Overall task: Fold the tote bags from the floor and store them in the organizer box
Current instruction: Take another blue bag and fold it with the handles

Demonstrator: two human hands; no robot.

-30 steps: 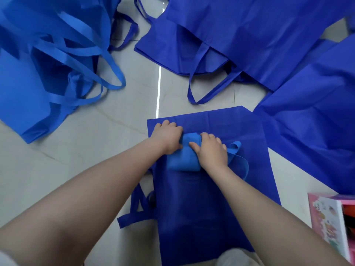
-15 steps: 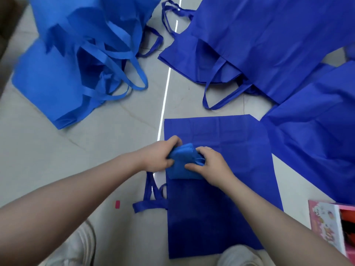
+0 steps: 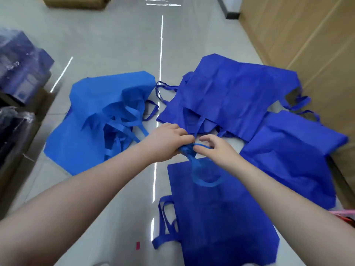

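Lifted the folded bundle (image 3: 187,150) off the dark blue tote (image 3: 221,217) on the floor, now up in my left hand (image 3: 169,141) grip; right hand (image 3: 215,148) came off it, fingers loose at the handle loop (image 3: 206,176) now dangling below; view tilted up, showing more floor

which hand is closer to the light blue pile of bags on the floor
Left. The left hand holds a folded bag just right of the light blue pile; the right hand is farther right.

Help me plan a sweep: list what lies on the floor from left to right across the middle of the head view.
Wrapped stacks → light blue tote pile → folded bundle gripped by left hand → dark blue tote.
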